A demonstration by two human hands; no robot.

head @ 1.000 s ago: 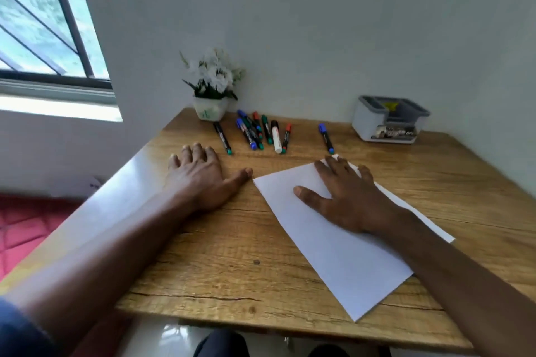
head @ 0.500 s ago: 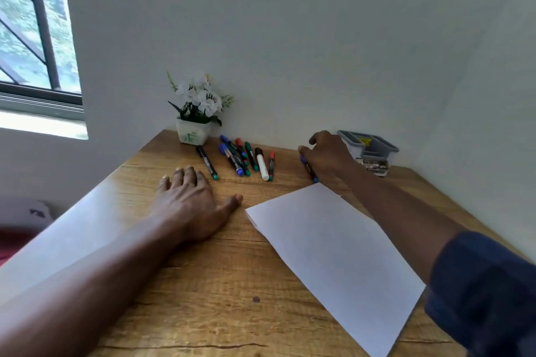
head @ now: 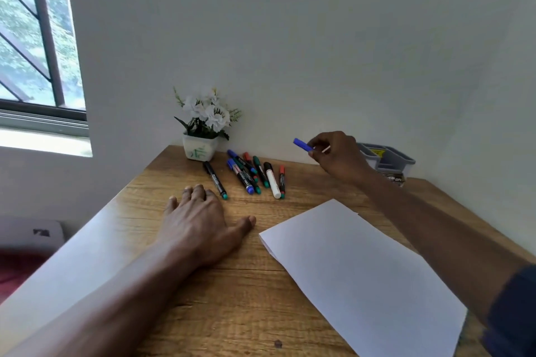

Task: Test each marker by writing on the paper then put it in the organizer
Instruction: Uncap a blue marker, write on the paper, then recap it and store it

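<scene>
Pinching a marker [head: 303, 145] between its thumb and curled fingers, the right hand [head: 339, 156] hangs in the air above the far side of the table [head: 246, 298], in front of the gray organizer [head: 388, 159] by the wall. The blue cap points to the left, out of the fingers, and it looks closed. The left hand [head: 200, 220] rests flat on the wood with the fingers spread, and it holds nothing. It is just beside the near corner of the paper [head: 362, 269] but does not touch it. The other markers [head: 255, 174] lie in a loose row near the small flower pot [head: 200, 148].

I think the step now is to bring this marker to the paper and try it. The sheet lies loose and at an angle, so the tip may drag it. It is better to move the left hand onto the sheet and press it down before writing. The cap must come off first, and for this the left hand can pull it while the right hand keeps the body. One short line near the top edge is enough, so that space is left for the other markers. Then the cap should go on fully, until it sits tight, before the marker goes into one compartment of the organizer.
</scene>
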